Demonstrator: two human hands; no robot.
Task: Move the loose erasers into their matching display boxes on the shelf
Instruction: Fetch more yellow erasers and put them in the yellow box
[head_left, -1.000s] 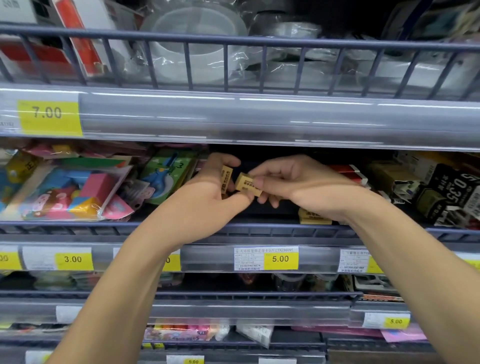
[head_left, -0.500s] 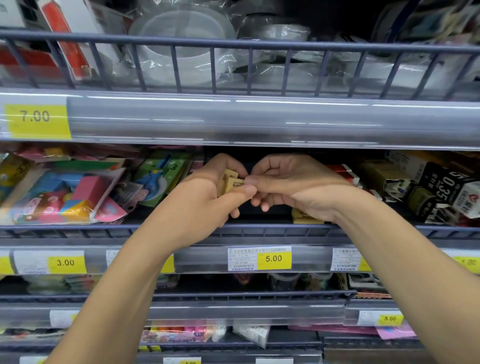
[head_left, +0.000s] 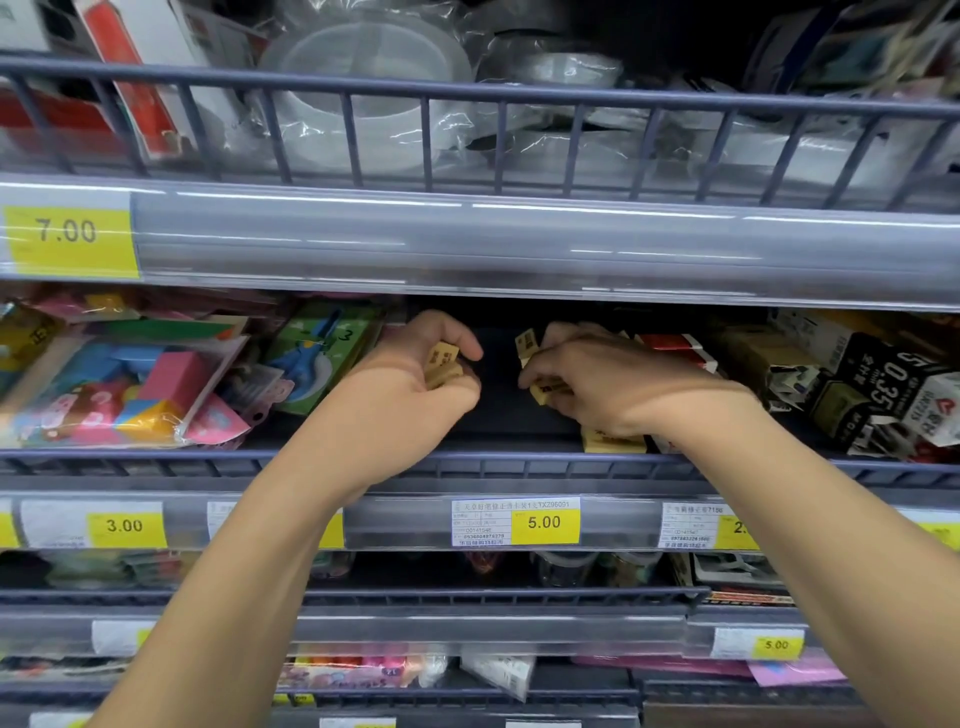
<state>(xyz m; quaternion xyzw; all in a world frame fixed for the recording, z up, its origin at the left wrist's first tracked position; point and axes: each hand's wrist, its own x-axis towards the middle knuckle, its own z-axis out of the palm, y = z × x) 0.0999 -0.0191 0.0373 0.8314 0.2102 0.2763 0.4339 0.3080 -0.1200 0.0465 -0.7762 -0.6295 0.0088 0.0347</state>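
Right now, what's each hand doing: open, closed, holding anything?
Left hand: closed, grip on tan erasers.
Right hand: closed, grip on more tan erasers.

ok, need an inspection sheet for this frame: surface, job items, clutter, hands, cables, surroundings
Surface: middle shelf, dark bare patch between the hands, wire rail along its front.
Job's things: tan erasers in the left hand; tan erasers in the right hand, one more sticking up above its fingers; a yellow eraser box by the rail under the right wrist.
Clutter: colourful toy packs on the left, dark cartons on the right.
Grippers: left hand grips its erasers; right hand grips its own; the hands are apart.
Cables: nothing seen.
Surroundings: tape rolls on the shelf above; price tags on the shelf edges; more stock below.
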